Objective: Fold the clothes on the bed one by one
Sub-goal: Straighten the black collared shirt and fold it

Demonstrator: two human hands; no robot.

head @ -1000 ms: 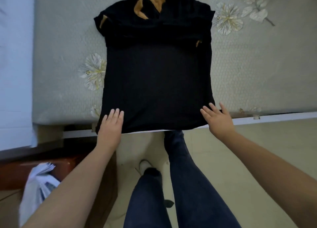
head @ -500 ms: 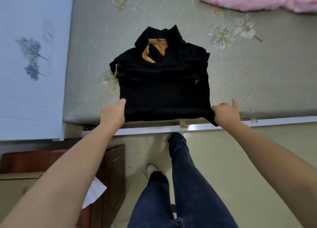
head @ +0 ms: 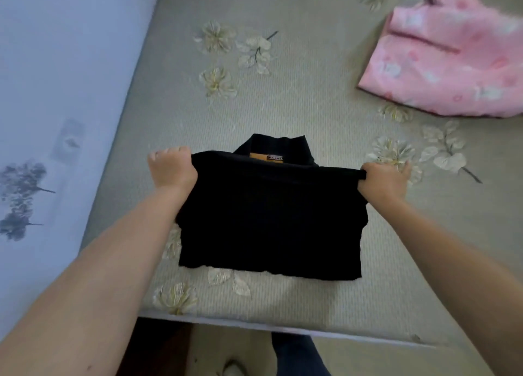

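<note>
A black top (head: 268,223) with an orange inner collar lies on the grey-green flowered bed (head: 297,98), doubled over so its hem reaches up near the collar. My left hand (head: 171,167) grips the left corner of the raised hem. At the right corner of that hem, my right hand (head: 383,180) grips the cloth with curled fingers. The collar and its label peek out just beyond the folded edge. A pink flowered garment (head: 452,64) lies loose at the far right of the bed.
A pale blue sheet or wall panel (head: 56,92) with a dark flower print runs along the bed's left side. The bed's near edge (head: 254,323) is just below the top. My legs and a shoe show on the floor beneath.
Both hands took hold of the top's bottom hem at the bed's edge and carried it up and away over the body toward the collar. The view moved forward over the bed.
</note>
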